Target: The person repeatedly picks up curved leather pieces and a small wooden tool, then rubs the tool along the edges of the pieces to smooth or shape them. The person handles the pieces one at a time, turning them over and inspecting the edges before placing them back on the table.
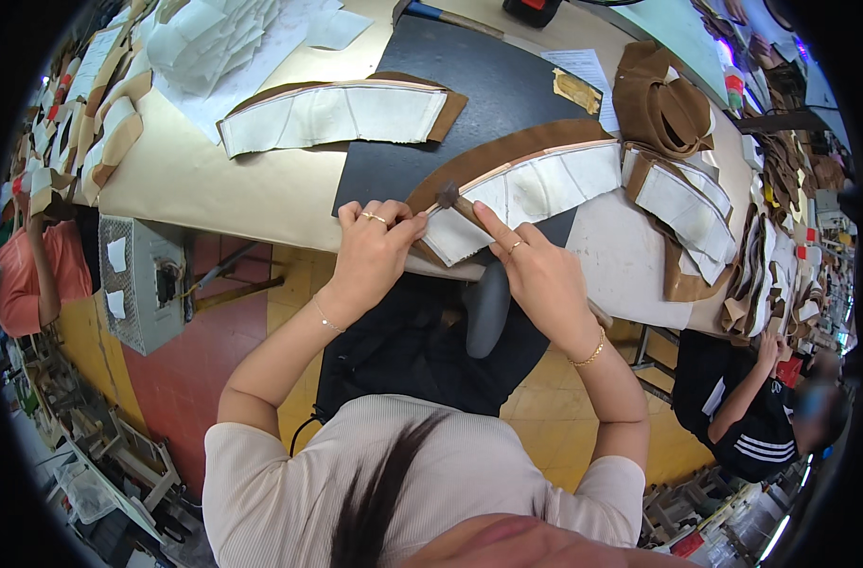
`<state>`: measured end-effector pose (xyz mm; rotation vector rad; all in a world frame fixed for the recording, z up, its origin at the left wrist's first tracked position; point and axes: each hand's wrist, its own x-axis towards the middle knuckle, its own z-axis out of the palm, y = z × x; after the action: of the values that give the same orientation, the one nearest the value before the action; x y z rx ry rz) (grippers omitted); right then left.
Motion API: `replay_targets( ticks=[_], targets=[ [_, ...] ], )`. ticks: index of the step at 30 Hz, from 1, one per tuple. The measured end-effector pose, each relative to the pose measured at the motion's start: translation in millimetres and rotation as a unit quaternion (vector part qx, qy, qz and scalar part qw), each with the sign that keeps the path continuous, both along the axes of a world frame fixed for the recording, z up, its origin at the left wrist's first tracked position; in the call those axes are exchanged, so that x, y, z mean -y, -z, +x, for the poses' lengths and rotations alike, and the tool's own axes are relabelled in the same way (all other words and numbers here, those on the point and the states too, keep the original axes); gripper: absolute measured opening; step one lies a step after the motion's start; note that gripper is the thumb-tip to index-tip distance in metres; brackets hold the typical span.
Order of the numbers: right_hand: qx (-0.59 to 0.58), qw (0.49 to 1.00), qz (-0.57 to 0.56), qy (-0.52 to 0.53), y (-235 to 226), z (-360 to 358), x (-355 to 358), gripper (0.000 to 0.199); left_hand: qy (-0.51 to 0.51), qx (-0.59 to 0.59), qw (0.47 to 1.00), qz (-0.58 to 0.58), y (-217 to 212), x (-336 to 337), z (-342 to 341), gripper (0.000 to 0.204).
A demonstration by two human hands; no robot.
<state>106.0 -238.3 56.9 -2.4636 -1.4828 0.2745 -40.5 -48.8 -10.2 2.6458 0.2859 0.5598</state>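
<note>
A curved brown leather-like strip with white backing [554, 180] lies in front of me, partly on a dark mat [488, 85]. My left hand [379, 241] is closed at the strip's left end, thumb and fingers pinching its edge. My right hand [536, 270] grips a hammer, index finger stretched along the wooden handle. The dark hammer head [448, 194] rests on or just above the strip, close to my left fingertips. Below the table edge, between my hands, is a dark grey rounded object [486, 310] whose kind I cannot make out.
A similar curved piece [337, 115] lies farther left; stacked pieces [682, 208] and a brown roll [663, 99] are at right. White sheets [214, 47] pile up far left. A blue-handled tool [455, 19] lies at the back. Co-workers sit at both sides; a metal box [143, 284] stands left.
</note>
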Motion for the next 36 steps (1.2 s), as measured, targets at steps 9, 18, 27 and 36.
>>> replay_targets(
  ticks=[9, 18, 27, 36],
  targets=[
    [-0.027, 0.999, -0.016, 0.001, -7.5, -8.4, -6.5, 0.056, -0.007, 0.053, 0.998, -0.009, 9.0, 0.5, -4.2, 0.012],
    [-0.017, 0.999, -0.02, -0.033, -14.3, -13.3, -11.9, 0.059, -0.023, 0.063, 0.997, 0.026, 9.8, 2.5, -8.4, 0.015],
    [-0.043, 0.999, -0.011, -0.028, -24.3, -12.6, -3.8, 0.052, -0.09, 0.068, 0.992, -0.061, -16.3, 1.8, -20.0, 0.028],
    [0.042, 0.93, 0.212, 0.298, 45.9, 26.5, 86.2, 0.039, 0.399, 0.452, 0.605, -0.52, -210.5, 49.6, 26.7, 0.019]
  ],
)
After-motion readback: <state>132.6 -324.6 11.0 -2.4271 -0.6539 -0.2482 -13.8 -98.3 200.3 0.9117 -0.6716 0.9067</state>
